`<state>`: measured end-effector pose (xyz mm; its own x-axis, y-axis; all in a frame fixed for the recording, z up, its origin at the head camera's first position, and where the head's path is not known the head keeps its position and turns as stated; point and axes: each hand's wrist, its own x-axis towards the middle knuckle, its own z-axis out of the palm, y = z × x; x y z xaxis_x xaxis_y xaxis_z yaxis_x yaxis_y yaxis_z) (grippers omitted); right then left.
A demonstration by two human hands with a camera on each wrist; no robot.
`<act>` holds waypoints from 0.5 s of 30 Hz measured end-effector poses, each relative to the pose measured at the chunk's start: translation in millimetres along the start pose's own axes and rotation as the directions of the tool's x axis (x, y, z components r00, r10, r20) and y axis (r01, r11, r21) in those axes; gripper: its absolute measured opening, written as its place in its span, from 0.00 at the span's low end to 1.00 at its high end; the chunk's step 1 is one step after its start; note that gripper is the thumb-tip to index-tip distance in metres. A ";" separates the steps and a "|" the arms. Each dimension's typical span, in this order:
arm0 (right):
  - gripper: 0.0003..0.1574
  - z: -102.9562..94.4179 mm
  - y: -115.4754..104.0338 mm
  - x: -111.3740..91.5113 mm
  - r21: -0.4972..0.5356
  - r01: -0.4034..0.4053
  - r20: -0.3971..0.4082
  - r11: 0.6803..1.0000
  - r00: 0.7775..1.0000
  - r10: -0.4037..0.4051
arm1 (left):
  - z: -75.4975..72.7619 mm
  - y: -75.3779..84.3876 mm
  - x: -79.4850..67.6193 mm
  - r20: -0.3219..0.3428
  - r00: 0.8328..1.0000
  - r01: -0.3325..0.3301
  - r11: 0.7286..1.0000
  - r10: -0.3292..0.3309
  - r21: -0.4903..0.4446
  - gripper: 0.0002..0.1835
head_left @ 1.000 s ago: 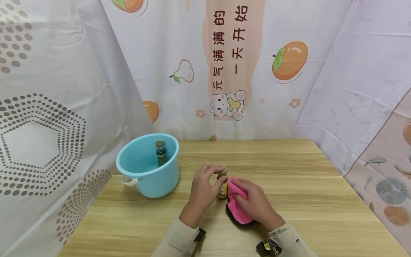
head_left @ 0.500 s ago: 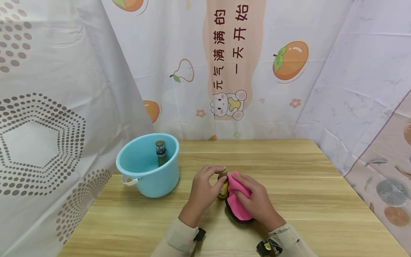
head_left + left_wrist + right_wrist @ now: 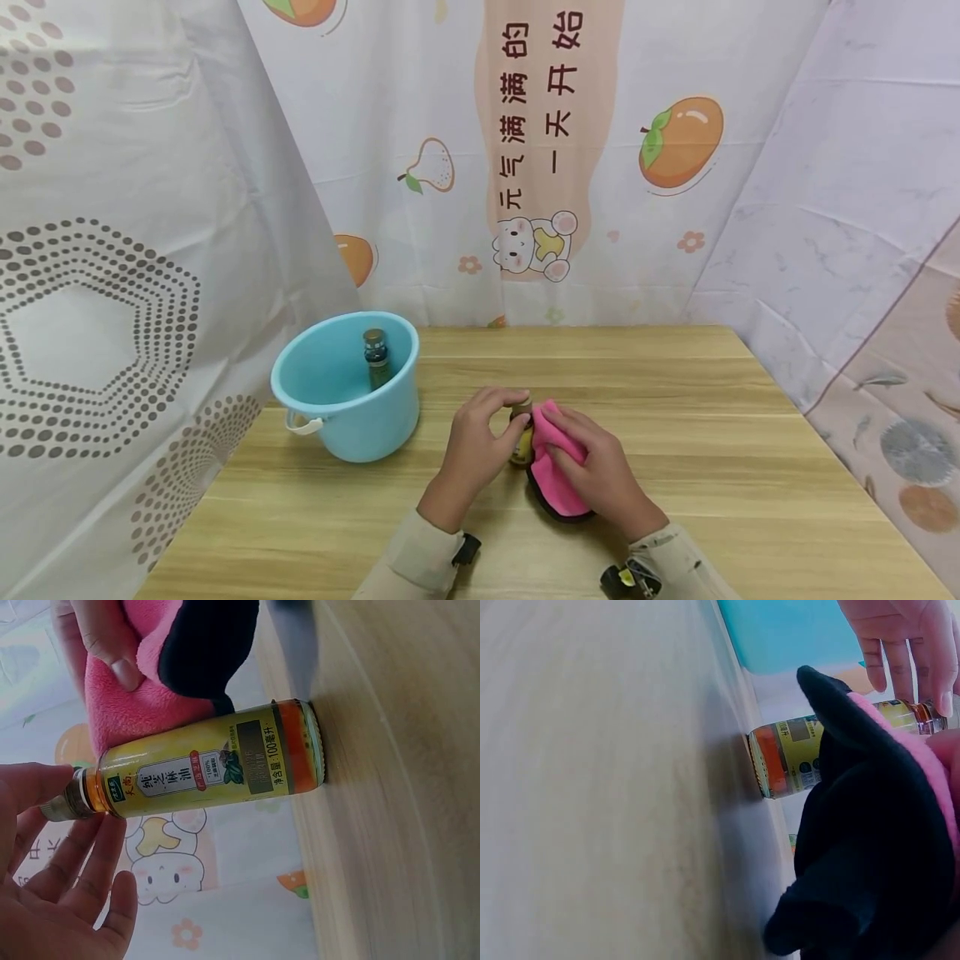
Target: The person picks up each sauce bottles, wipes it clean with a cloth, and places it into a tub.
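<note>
A small glass bottle of sesame oil (image 3: 180, 769) with a yellow label stands upright on the wooden table. My left hand (image 3: 480, 442) pinches its neck and cap between thumb and fingers, as the left wrist view shows closely. In my right hand (image 3: 600, 462) is a cloth (image 3: 553, 475), pink on one side and black on the other, bunched under the thumb. The pink side lies against the bottle's right side. From the right wrist, the black side (image 3: 870, 832) hides much of the bottle, whose orange base (image 3: 769, 761) shows below it.
A light blue bucket (image 3: 352, 429) with a white handle stands to the left on the table (image 3: 675, 417). Another bottle (image 3: 377, 362) with a brown cap leans inside it. A patterned curtain (image 3: 420, 100) hangs behind the table's back edge.
The right hand and cloth have shifted slightly up and left against the bottle, mostly in the first half second. The left hand stays at the bottle's neck.
</note>
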<state>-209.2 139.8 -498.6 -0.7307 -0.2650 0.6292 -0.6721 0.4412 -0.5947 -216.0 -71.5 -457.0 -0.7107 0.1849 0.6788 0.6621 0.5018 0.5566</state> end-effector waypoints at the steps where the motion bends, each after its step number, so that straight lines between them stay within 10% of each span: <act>1: 0.33 0.0 0.3 -0.4 -0.006 -0.002 0.002 1.000 1.000 0.002 | 0.3 -0.1 -0.1 0.000 1.000 -0.003 1.000 0.003 -0.002 0.13; 15: 0.31 -1.4 -2.2 -1.9 -0.071 -0.115 0.098 0.991 0.988 0.122 | 1.8 -3.1 -1.3 -0.006 1.000 -0.007 1.000 0.007 0.001 0.14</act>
<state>-206.2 140.6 -497.8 -0.8152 -0.2918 0.5004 -0.5734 0.5288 -0.6258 -217.6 -71.8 -460.4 -0.7046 0.1834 0.6855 0.6669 0.5013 0.5513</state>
